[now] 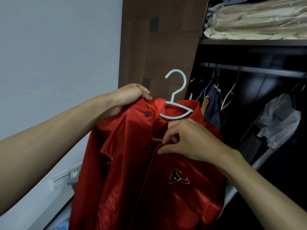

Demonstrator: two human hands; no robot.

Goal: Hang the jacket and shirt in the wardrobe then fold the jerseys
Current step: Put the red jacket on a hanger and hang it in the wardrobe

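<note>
Gripping the red jacket (pixel 149 171) at two points, I hold it up in front of the open wardrobe (pixel 249 113). My left hand (pixel 126 100) is closed on the collar and shoulder at the upper left, thumb on top of the fabric. My right hand (pixel 187 140) pinches the edge of the front placket near the chest, fingertips pressed together on the cloth.

A pale blue hanger (pixel 176 100) sits inside the neck opening. Its hook stands free above the collar; most of its arms are covered by the fabric, and a short length of its lower bar shows just left of my right hand.

The jacket's lower portion is cut off by the frame edge. The rail (pixel 249 69) lies above and right of both hands, well apart from the hook. Hanging clothes (pixel 214 103) beneath it are dim; I probably see dark and grey garments there.
</note>
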